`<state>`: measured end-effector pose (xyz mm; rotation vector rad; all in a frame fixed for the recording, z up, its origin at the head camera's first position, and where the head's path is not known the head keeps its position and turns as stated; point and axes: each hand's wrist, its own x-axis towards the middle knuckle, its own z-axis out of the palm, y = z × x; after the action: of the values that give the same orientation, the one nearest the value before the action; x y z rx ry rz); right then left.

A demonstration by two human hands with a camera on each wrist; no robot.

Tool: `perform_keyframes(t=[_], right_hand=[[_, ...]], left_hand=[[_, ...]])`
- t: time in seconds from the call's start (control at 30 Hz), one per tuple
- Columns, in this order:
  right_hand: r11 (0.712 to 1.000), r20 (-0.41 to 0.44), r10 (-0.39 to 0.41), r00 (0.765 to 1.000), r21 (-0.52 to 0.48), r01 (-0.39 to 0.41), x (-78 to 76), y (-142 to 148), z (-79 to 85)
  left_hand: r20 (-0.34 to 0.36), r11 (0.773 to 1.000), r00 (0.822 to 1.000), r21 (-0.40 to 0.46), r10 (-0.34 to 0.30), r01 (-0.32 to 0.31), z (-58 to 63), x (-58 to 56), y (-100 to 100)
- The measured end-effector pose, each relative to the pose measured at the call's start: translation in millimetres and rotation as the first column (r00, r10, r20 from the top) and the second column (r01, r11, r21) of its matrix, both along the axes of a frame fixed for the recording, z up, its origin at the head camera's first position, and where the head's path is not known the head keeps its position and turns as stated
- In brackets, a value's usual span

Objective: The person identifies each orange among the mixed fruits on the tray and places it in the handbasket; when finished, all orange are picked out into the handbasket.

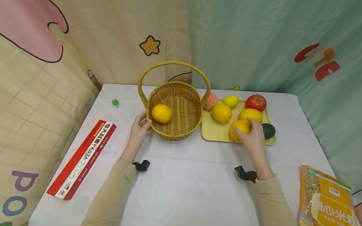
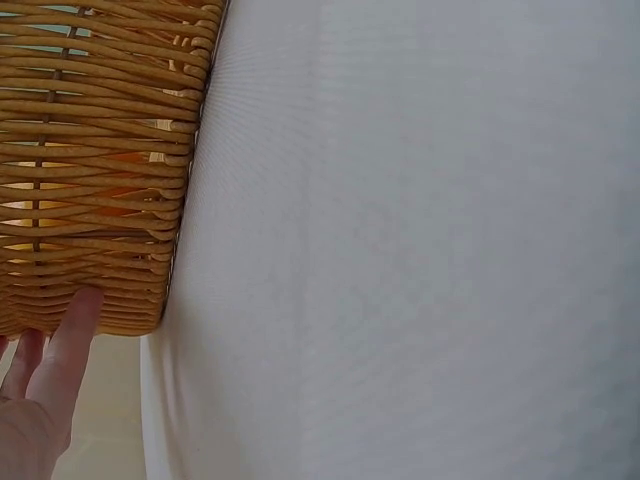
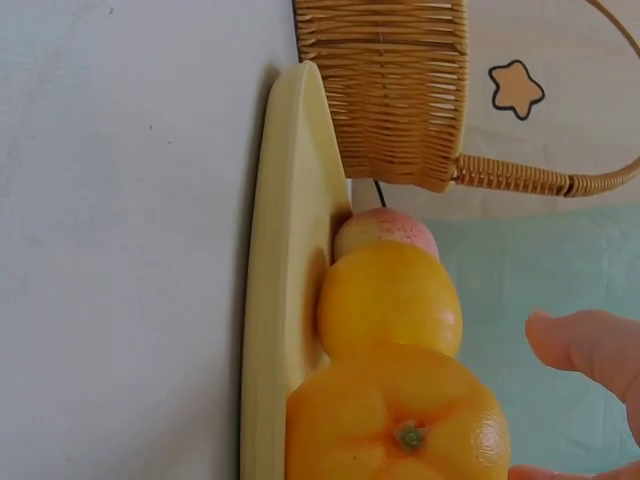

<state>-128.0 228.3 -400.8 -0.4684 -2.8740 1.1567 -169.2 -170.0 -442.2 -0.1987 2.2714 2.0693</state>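
A wicker basket with a tall arched handle stands on the table, a yellow-orange fruit inside it on the left. My left hand rests against the basket's left side. In the left wrist view its extended thumb lies along the woven wall. Over the front of a yellow tray reaches my right hand, thumb and fingers spread above an orange. The right wrist view shows a gap between the raised thumb and the orange's stem end.
Also on the tray are two yellow fruits, a lemon, a red apple, a peach and a dark green fruit. A pasta box and green lollipop lie left; a yellow food bag lies front right.
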Motion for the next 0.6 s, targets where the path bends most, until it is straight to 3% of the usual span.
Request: perform_keyframes(t=[0.3, 0.6], right_hand=[[0.999, 0.087, -0.024, 0.996, -0.024, 0.026, -3.5, -5, -19.4], [0.997, 0.095, -0.045, 0.994, -0.064, 0.052, -5.8, -7, -23.6]], left_hand=[[0.014, 1.000, 1.000, -0.003, -0.003, 0.003, -0.2, 1.1, 1], [0.007, 1.000, 1.000, -0.007, 0.006, -0.006, -0.3, 0.2, 0]])
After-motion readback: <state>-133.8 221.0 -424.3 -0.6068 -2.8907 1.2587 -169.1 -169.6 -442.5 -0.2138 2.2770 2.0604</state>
